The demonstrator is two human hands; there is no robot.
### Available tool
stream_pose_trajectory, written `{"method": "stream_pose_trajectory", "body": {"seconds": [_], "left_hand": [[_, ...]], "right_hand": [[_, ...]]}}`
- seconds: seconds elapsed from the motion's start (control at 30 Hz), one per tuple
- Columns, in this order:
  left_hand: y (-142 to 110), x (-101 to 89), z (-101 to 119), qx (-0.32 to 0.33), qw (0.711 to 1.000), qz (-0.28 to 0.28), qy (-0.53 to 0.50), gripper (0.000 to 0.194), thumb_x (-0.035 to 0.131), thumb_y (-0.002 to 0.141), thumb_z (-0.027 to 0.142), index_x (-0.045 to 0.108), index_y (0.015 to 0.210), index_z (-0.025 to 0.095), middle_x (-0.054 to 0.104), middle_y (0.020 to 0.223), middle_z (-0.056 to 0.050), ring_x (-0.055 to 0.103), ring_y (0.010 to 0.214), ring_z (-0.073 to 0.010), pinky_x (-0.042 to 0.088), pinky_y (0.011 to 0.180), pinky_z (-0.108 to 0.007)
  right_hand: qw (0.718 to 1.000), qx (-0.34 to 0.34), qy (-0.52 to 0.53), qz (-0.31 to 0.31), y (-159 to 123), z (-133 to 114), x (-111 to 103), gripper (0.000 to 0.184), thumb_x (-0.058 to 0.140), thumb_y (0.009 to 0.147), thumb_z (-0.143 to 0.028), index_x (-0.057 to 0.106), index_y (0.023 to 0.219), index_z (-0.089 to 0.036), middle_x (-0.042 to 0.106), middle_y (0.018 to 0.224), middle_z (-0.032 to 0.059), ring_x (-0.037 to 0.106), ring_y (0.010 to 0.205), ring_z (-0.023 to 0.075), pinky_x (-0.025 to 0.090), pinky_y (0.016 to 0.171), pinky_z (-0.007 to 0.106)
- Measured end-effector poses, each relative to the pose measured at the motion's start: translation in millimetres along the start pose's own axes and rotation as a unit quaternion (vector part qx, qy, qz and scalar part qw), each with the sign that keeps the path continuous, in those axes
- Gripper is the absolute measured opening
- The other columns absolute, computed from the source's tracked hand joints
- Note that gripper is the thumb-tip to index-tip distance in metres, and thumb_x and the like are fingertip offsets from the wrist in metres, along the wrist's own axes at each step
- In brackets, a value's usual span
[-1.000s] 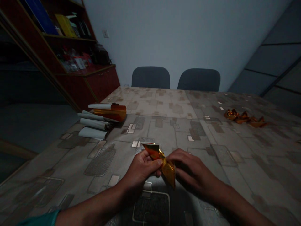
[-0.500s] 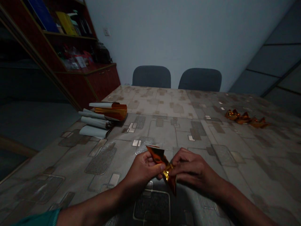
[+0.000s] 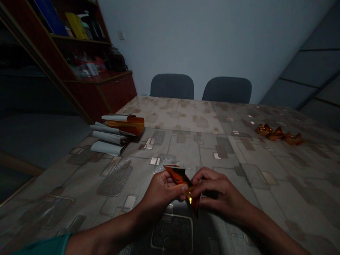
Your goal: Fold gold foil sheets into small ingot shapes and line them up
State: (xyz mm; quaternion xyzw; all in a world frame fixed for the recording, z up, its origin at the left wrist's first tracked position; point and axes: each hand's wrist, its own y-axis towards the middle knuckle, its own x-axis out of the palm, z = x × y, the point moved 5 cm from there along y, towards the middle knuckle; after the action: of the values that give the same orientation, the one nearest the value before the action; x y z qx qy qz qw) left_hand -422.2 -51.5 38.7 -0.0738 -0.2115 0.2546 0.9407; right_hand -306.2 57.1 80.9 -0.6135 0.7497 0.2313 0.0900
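Observation:
Between my hands, just above the near part of the table, is a folded piece of shiny gold foil paper (image 3: 177,174) with pointed ends. My left hand (image 3: 166,188) pinches its left side, thumb on top. My right hand (image 3: 212,187) has its fingertips closed on the other side, near the bright middle fold. One point of the foil paper sticks up to the left, and another hangs down to the right. Part of the paper is hidden by my fingers.
Rolled or folded sheets (image 3: 106,147), grey outside with gold showing, lie at the table's left. Several folded gold foil pieces (image 3: 276,134) sit in a row at the right. A patterned cloth covers the table (image 3: 191,148). Two grey chairs (image 3: 172,86) stand behind it, a red cabinet (image 3: 117,90) back left.
My right fingers have shifted slightly on the foil paper, over its bright middle fold. My left hand keeps its pinch in nearly the same place.

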Motion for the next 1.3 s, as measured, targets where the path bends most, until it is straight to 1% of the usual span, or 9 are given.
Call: {"method": "stream_pose_trajectory", "body": {"seconds": [0.17, 0.23, 0.37, 0.5, 0.6, 0.83, 1.0, 1.17, 1.3], "left_hand": [[0, 3.0, 0, -0.005, 1.000, -0.010, -0.006, 0.030, 0.088, 0.063, 0.029, 0.069, 0.077, 0.011, 0.069, 0.066, -0.002, 0.061, 0.055, -0.0097, 0.048, 0.054, -0.019], [0, 0.7, -2, -0.017, 1.000, -0.003, -0.010, 0.031, 0.088, 0.063, 0.028, 0.069, 0.081, 0.012, 0.071, 0.069, -0.002, 0.063, 0.058, -0.0104, 0.049, 0.056, -0.019], [2, -4.0, -5, -0.027, 1.000, 0.008, -0.007, 0.034, 0.089, 0.061, 0.029, 0.068, 0.080, 0.011, 0.072, 0.072, -0.004, 0.064, 0.059, -0.0105, 0.050, 0.054, -0.018], [1, -0.3, 1, 0.002, 1.000, -0.018, 0.004, 0.029, 0.088, 0.062, 0.027, 0.065, 0.071, 0.010, 0.068, 0.064, -0.001, 0.059, 0.052, -0.0080, 0.048, 0.051, -0.017], [-1, 1.5, 3, 0.018, 1.000, -0.023, 0.005, 0.026, 0.086, 0.064, 0.025, 0.065, 0.070, 0.012, 0.067, 0.064, 0.000, 0.059, 0.053, -0.0082, 0.048, 0.052, -0.017], [0, -0.6, -2, 0.030, 0.999, -0.011, 0.013, 0.022, 0.083, 0.066, 0.023, 0.065, 0.075, 0.012, 0.067, 0.066, 0.000, 0.059, 0.055, -0.0089, 0.048, 0.053, -0.018], [-2, 0.4, 2, 0.031, 0.999, 0.002, 0.017, 0.022, 0.082, 0.064, 0.024, 0.065, 0.071, 0.012, 0.066, 0.064, 0.000, 0.059, 0.055, -0.0094, 0.047, 0.053, -0.019], [-3, -0.5, 1, 0.034, 0.999, 0.002, 0.019, 0.023, 0.083, 0.065, 0.025, 0.065, 0.072, 0.012, 0.065, 0.063, 0.000, 0.058, 0.055, -0.0096, 0.047, 0.054, -0.019], [-4, 0.8, -4, 0.036, 0.999, -0.036, 0.002, 0.020, 0.081, 0.070, 0.025, 0.067, 0.076, 0.012, 0.066, 0.068, -0.002, 0.060, 0.060, -0.0102, 0.048, 0.058, -0.019]], "right_hand": [[0.995, 0.037, 0.077, 0.052, 1, 5, 1, 0.011, 0.073, 0.086, -0.031, 0.075, 0.081, -0.021, 0.066, 0.083, 0.0029, 0.064, 0.080, 0.0183, 0.047, 0.073, 0.033], [0.995, 0.034, 0.082, 0.047, 2, 5, 3, 0.012, 0.071, 0.089, -0.031, 0.073, 0.083, -0.021, 0.066, 0.084, 0.0028, 0.063, 0.080, 0.0178, 0.047, 0.073, 0.032], [1.000, -0.010, 0.013, 0.009, 3, 2, 4, 0.006, 0.070, 0.090, -0.026, 0.073, 0.089, -0.021, 0.066, 0.089, 0.0035, 0.064, 0.083, 0.0170, 0.048, 0.074, 0.030], [0.995, -0.078, -0.069, -0.002, 2, -2, 0, 0.011, 0.066, 0.093, -0.025, 0.076, 0.091, -0.022, 0.068, 0.085, 0.0045, 0.062, 0.081, 0.0167, 0.048, 0.071, 0.029], [0.990, -0.097, -0.101, -0.024, 1, -4, 0, 0.010, 0.069, 0.091, -0.025, 0.078, 0.093, -0.022, 0.070, 0.086, 0.0056, 0.062, 0.082, 0.0175, 0.048, 0.072, 0.030], [0.999, -0.019, -0.019, -0.019, 2, 2, 2, 0.006, 0.073, 0.087, -0.019, 0.076, 0.091, -0.023, 0.070, 0.086, 0.0019, 0.065, 0.083, 0.0161, 0.049, 0.074, 0.030], [1.000, -0.002, -0.024, -0.006, 1, 2, 1, 0.018, 0.077, 0.083, -0.016, 0.072, 0.099, -0.023, 0.071, 0.088, 0.0005, 0.066, 0.080, 0.0157, 0.047, 0.072, 0.029], [1.000, -0.008, 0.004, -0.030, 2, -4, 2, 0.002, 0.073, 0.088, -0.021, 0.071, 0.089, -0.021, 0.071, 0.090, 0.0018, 0.066, 0.086, 0.0162, 0.048, 0.079, 0.030], [1.000, 0.025, 0.007, -0.010, 3, -5, 4, 0.011, 0.072, 0.089, -0.023, 0.069, 0.079, -0.020, 0.070, 0.085, 0.0011, 0.065, 0.081, 0.0153, 0.046, 0.077, 0.029]]}}
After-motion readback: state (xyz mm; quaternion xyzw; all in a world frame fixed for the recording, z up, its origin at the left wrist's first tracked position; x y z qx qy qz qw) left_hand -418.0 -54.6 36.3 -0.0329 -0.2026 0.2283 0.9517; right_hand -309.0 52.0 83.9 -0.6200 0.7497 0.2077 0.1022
